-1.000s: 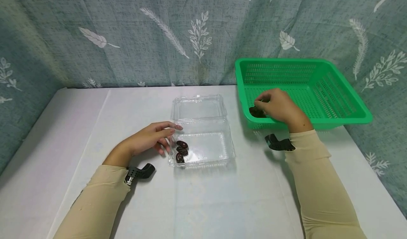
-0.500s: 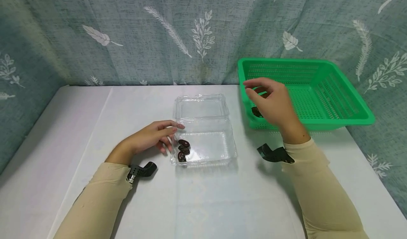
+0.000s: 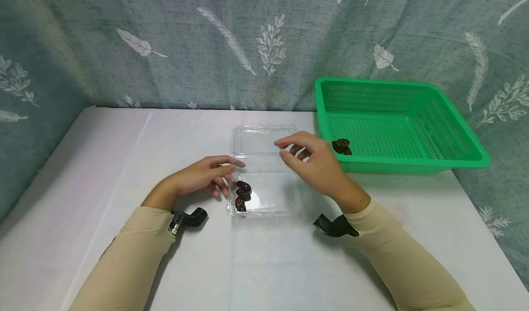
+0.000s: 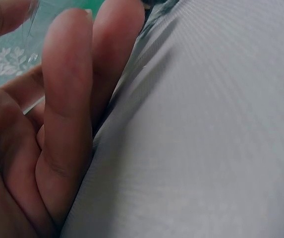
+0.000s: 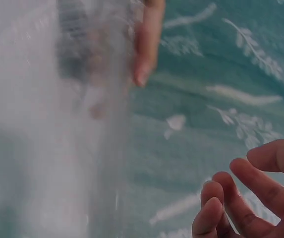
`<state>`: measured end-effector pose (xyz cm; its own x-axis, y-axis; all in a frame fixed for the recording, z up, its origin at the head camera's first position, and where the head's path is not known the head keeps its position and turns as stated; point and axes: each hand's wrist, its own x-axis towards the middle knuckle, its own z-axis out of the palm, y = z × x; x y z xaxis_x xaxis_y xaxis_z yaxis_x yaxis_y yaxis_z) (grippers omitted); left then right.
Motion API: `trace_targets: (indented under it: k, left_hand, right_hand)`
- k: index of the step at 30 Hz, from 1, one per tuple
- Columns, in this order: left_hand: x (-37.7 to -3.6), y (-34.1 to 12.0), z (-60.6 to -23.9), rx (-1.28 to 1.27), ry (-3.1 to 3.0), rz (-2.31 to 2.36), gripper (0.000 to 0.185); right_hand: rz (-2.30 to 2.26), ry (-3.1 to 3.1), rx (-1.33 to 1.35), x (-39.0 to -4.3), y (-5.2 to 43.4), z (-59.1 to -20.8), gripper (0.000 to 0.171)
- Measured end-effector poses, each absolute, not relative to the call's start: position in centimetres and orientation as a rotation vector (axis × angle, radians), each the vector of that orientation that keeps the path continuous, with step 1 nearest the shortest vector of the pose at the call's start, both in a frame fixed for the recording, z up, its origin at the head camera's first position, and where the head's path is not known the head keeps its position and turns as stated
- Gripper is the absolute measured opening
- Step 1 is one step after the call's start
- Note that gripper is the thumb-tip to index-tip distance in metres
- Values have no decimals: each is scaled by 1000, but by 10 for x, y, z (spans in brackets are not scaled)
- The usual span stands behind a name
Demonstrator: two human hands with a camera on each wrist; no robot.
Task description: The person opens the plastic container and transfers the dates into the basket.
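A clear plastic clamshell box (image 3: 285,205) lies opened on the table, lid laid back toward the curtain. Along its left side sit 3 dark brown, glossy oval fruits that look like dates (image 3: 244,186). My left hand (image 3: 206,175) rests at the box's left rim, index finger and thumb reaching over it; its fingers (image 4: 67,74) look fairly straight in the left wrist view. Over the box's right part hovers my right hand (image 3: 316,166), fingers loosely bent. In the right wrist view I see nothing between its thumb and fingertips (image 5: 208,213).
A green slotted basket (image 3: 396,159) stands at the right, with a few similar dark fruits (image 3: 341,146) in its near left corner. White cloth (image 3: 186,265) covers the table. A leaf-patterned curtain (image 3: 177,81) hangs behind it.
My right hand has risen out of the green basket and moved left, over the clear box, uncovering the dark fruits in the basket corner. The left hand stays at the box rim.
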<state>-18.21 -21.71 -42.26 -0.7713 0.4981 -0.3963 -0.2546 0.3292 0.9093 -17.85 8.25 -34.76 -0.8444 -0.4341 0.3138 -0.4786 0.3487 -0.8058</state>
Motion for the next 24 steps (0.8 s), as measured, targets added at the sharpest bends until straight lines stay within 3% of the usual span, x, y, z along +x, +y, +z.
trace_targets:
  k: [14,24]
  left_hand:
    - [-183,-220,-425,238,1945,1487,44]
    - [-183,-219,-423,302,1965,1473,46]
  right_hand:
    - [1463,-2750,1120,-162,43,-382,25]
    - [1381,-2930,1294,-163,40,-390,34]
